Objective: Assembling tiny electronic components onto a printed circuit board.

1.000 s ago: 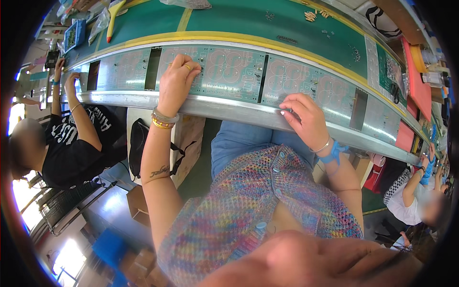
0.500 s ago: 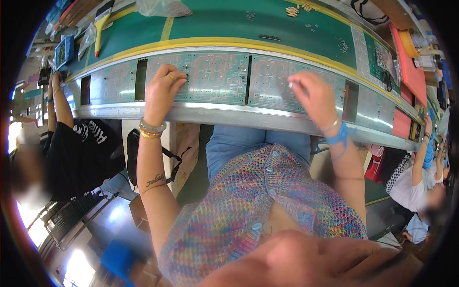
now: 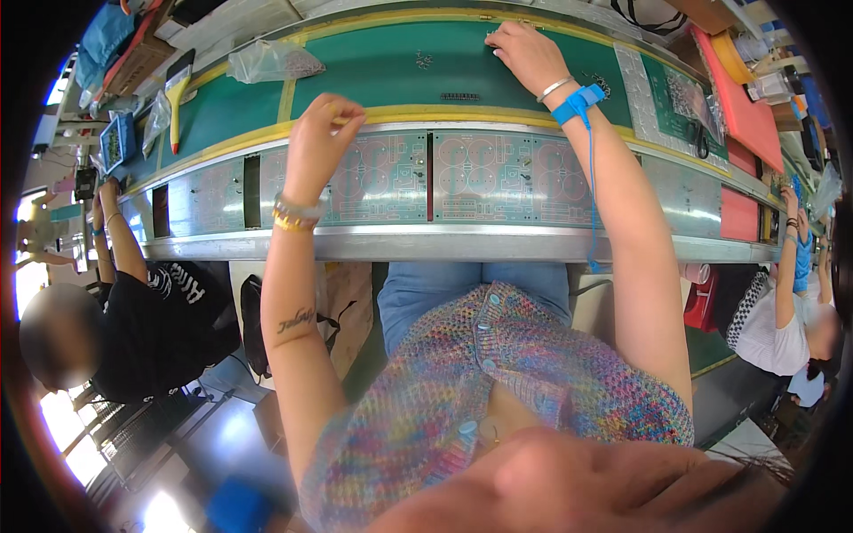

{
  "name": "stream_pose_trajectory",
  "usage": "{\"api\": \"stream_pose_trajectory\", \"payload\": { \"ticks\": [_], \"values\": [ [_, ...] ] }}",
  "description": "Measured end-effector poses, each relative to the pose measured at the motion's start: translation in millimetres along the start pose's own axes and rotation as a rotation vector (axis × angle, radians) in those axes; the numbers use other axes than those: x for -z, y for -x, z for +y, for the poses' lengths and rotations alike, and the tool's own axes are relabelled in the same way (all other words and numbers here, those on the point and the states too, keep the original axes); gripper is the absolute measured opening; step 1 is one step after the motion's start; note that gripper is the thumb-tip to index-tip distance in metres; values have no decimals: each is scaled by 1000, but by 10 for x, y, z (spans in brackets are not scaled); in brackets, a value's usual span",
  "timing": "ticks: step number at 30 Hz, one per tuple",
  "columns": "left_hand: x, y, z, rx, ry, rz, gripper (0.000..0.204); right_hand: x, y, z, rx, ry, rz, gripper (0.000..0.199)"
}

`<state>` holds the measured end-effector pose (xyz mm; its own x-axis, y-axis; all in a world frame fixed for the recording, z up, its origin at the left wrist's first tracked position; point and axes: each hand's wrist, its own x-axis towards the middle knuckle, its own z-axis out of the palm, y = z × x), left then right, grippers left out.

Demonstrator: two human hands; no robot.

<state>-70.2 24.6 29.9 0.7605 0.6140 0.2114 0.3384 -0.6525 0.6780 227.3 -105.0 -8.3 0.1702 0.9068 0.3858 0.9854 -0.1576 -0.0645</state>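
My right hand [image 3: 530, 59] is at the far side of the green mat [image 3: 373, 67], fingers pinched together. It covers the spot where small brown parts lay, and whatever its fingertips hold is hidden. A blue wrist strap [image 3: 577, 104] with a cord is on that wrist. My left hand [image 3: 318, 147] hovers over the left printed circuit board [image 3: 378, 182], thumb and fingers closed; anything between them is too small to make out. Beside that board, across a narrow gap, lies the right circuit board [image 3: 475, 182]. A few small components stand on both boards.
On the mat are a black pin strip [image 3: 459, 96], small metal parts [image 3: 425, 59] and a clear plastic bag [image 3: 275, 62]. A yellow-handled brush [image 3: 179, 98] lies left; scissors [image 3: 699, 139] and pink foam [image 3: 742, 102] are right. The metal rail [image 3: 444, 244] runs in front. Co-workers sit on both sides.
My right hand has gone from above the right board to the parts on the far mat. My left hand has lifted slightly off the left board. The whole view has shifted.
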Motion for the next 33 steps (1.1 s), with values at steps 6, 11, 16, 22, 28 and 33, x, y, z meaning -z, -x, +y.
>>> {"api": "stream_pose_trajectory", "payload": {
  "ticks": [6,11,16,22,28,33],
  "values": [
    [-448,-653,-42,-153,-65,-51,10,99,120,-78,-4,-51,-87,12],
    [-594,-909,-30,-184,-160,-109,10,526,491,-338,-22,-308,34,12],
    [-627,-1008,0,-202,-249,-174,11,863,905,-460,-149,-603,66,17],
    [-603,-1054,-10,-194,-254,-230,10,1005,1306,-410,-296,-687,67,15],
    [-546,-837,432,-128,-145,-141,12,1079,1606,-153,-411,-693,175,14],
    [-720,-124,1104,-7,196,-366,13,1007,1775,141,-516,-771,271,14]
  ]
}}
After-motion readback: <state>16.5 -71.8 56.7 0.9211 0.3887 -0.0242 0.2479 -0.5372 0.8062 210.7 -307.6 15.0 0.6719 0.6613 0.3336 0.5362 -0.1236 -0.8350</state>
